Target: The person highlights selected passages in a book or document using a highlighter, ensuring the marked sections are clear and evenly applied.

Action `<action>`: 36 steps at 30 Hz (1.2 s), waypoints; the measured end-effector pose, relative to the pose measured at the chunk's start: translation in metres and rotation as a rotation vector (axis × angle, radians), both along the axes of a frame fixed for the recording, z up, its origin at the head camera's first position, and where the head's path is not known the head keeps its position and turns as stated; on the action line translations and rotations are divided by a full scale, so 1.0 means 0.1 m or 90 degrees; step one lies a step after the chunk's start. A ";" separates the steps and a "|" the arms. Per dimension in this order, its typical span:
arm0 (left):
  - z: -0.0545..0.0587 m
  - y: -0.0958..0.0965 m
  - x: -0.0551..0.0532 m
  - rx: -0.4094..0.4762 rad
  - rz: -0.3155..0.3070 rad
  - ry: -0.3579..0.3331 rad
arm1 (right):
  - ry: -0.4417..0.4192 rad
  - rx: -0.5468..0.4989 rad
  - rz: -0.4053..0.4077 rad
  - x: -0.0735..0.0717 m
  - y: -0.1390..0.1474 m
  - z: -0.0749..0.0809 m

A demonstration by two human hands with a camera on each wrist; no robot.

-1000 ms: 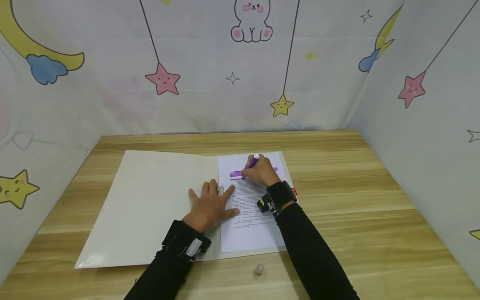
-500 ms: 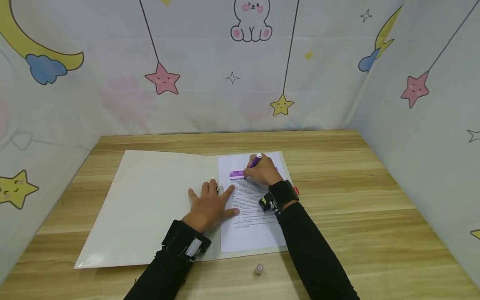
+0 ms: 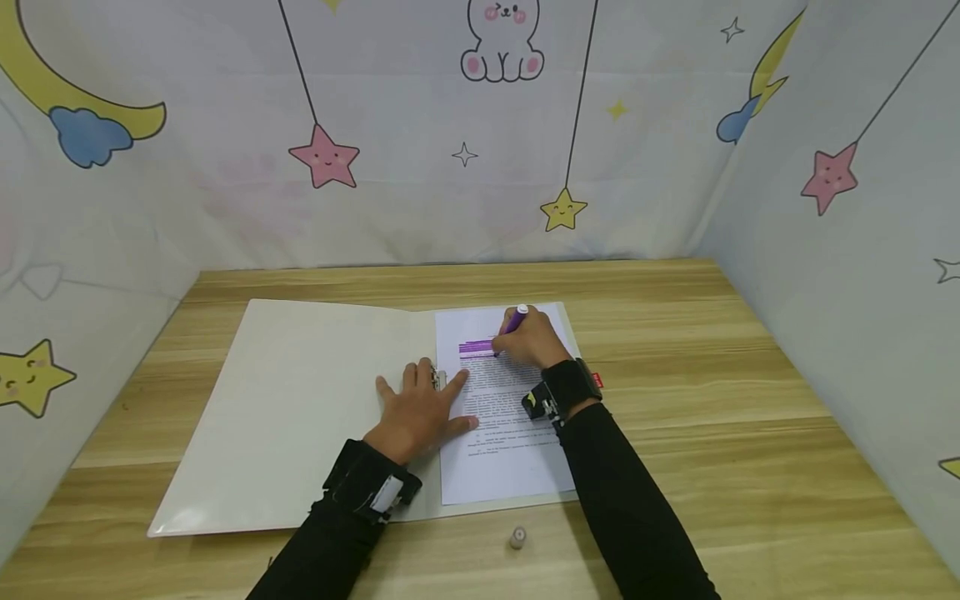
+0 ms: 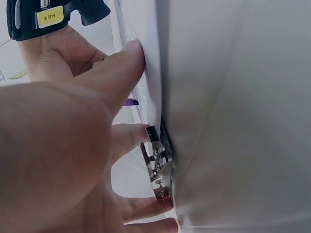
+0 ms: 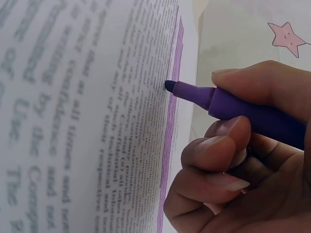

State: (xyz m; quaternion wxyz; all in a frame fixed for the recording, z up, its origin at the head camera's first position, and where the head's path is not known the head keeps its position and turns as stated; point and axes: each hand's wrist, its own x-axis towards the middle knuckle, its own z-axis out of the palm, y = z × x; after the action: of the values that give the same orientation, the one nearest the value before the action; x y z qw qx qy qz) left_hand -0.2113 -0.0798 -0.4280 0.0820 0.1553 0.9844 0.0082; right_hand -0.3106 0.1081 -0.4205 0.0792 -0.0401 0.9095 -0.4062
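My right hand [image 3: 532, 340] grips a purple highlighter [image 5: 252, 114], its dark chisel tip at a line of text near the top of a printed sheet [image 3: 502, 483]. Purple strokes [image 3: 476, 349] cover the upper lines of print. The sheet lies on the right side of an open white folder [image 3: 300, 400]. With fingers spread, my left hand [image 3: 416, 412] rests across the folder's middle, thumb and index finger on the sheet's left edge. Beside those fingers is the folder's metal clip [image 4: 158, 165], partly hidden by them in the head view.
A small greyish cap-like piece [image 3: 517, 537] stands on the wooden table [image 3: 750, 433] in front of the folder. A red tab [image 3: 597, 380] shows at the folder's right edge. Cloth walls with printed stars [image 3: 327, 158] enclose the table at the back and sides.
My right hand has slid slightly to the right along the text line, the highlighter with it. My left hand stays in place on the sheet and folder.
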 end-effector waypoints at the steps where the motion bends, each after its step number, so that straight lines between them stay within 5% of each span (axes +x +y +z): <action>1: 0.00 0.00 0.00 0.000 0.000 -0.001 | -0.002 -0.002 -0.002 0.00 0.00 0.00; 36: -0.01 0.00 -0.02 0.004 0.003 -0.010 | -0.003 0.010 -0.008 -0.02 0.15 0.05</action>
State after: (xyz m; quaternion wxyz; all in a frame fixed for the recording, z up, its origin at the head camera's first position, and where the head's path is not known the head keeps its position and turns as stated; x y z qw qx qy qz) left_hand -0.2134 -0.0796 -0.4293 0.0889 0.1535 0.9841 0.0127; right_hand -0.3124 0.1230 -0.4157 0.0791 -0.0330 0.9128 -0.3994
